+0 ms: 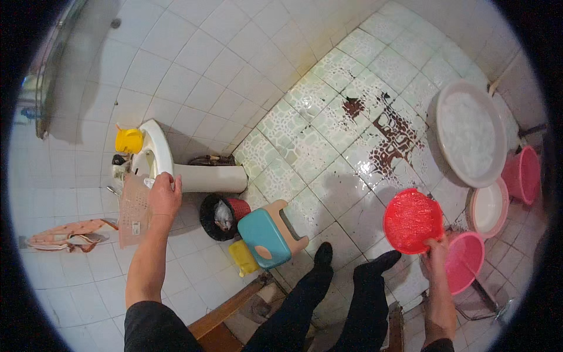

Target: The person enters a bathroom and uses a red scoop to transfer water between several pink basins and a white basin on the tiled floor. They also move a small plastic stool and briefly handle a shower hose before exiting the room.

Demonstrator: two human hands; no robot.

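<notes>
My left hand point(165, 196) grips the edge of a pale pink perforated plastic basket point(134, 207), held beside the pedestal washbasin point(163, 149). Low on the right, my right hand point(435, 248) has hold of the rim of a red plastic basin point(412, 220), above the wet tiled floor. Whether the red basin holds water I cannot tell. A yellow plastic cup point(129, 140) sits on the washbasin's edge, near the tap.
A teal and beige step stool point(265, 237) stands by a black-rimmed bin point(215, 218). At the right are a large white tub point(471, 134), a pink-rimmed basin point(487, 209), a pink bucket point(523, 175) and a pink basin point(464, 264). Dark patches point(393, 141) mark the wet floor.
</notes>
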